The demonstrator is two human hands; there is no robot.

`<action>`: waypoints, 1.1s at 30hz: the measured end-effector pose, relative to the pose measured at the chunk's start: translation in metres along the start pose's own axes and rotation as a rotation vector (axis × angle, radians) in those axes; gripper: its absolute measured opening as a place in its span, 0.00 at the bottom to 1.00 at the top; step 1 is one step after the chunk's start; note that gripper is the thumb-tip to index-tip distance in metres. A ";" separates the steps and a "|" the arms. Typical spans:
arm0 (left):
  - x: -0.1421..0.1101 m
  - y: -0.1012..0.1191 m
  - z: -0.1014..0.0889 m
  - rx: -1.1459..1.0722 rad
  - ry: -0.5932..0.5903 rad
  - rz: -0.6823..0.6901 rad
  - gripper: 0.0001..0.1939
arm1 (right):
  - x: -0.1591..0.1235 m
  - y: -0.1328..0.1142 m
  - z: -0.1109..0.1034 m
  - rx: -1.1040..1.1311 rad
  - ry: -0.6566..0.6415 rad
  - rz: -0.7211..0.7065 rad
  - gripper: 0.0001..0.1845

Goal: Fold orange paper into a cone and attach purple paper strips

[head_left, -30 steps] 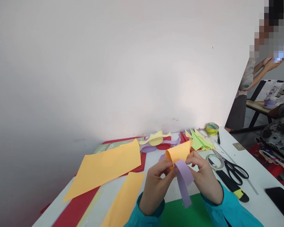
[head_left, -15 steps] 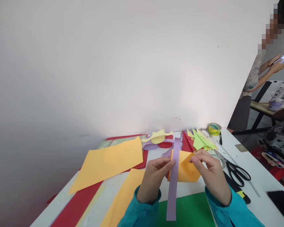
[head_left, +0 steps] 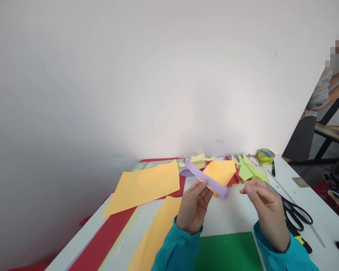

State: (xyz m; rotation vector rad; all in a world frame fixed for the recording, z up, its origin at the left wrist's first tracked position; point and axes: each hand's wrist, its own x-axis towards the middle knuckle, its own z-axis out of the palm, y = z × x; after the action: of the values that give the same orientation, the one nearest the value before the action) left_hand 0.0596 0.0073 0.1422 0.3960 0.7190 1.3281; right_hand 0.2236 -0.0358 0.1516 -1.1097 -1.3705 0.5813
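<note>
My left hand (head_left: 194, 205) pinches a folded orange paper piece (head_left: 220, 171) together with a lilac paper strip (head_left: 201, 175) that crosses its front at a slant. The strip's lower right end looks bent and slightly blurred. Off to the right of that paper, and apart from it, is my right hand (head_left: 267, 210), thumb and forefinger pressed together. Whatever may be between those fingertips is too small to make out. Black-handled scissors (head_left: 296, 214) lie beside the right wrist, partly covered by it. Below both hands is a green sheet (head_left: 231, 250).
Orange sheets (head_left: 147, 186) and a red strip (head_left: 101, 241) cover the table's left side. Along the wall stand green folded paper (head_left: 247, 169), a pale yellow paper loop (head_left: 198, 161) and a tape roll (head_left: 266, 156). A person (head_left: 313, 101) stands at the far right.
The folded orange paper and lilac strip have been lifted and tilted, the strip turning from upright to slanted. My right hand has let go of the orange flap and moved right.
</note>
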 end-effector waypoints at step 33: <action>0.005 -0.008 0.001 -0.185 0.174 0.056 0.07 | -0.001 0.000 0.004 0.028 -0.100 -0.016 0.12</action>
State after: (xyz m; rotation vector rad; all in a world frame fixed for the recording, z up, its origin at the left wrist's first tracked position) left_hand 0.0666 0.0107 0.1371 0.1536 0.7256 1.4815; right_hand 0.2196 -0.0361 0.1506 -1.0576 -1.4514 0.6497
